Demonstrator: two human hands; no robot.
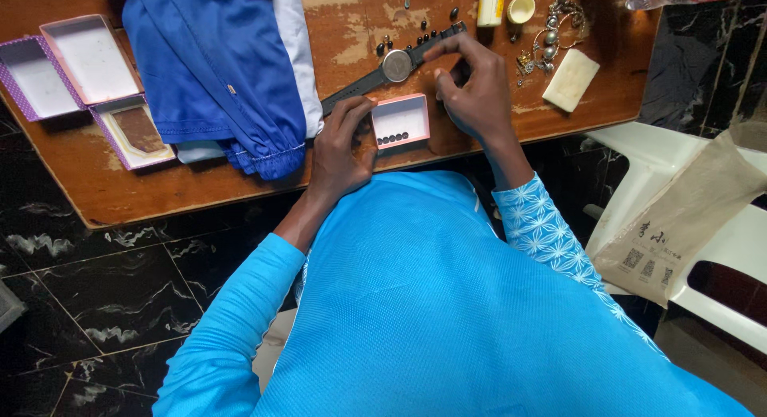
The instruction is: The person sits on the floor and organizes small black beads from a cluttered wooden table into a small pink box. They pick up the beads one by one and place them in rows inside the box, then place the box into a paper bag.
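Note:
A small pink box (402,120) with several dark beads inside sits on the wooden table (160,189). My left hand (339,141) grips the box's left side. My right hand (471,85) is just right of the box, its fingers curled and pinched together; what they hold, if anything, is too small to see. Its fingertips reach toward a black wristwatch (397,65) lying flat beyond the box. Loose dark beads (419,37) are scattered near the watch strap.
A blue and white garment (220,65) covers the table's middle left. Open pink and purple boxes (76,65) stand at the far left. A small bottle (490,5), a cap (521,8), metal jewellery (555,29) and a cream pad (570,80) lie right. A white plastic chair (679,185) holds a paper bag (679,221).

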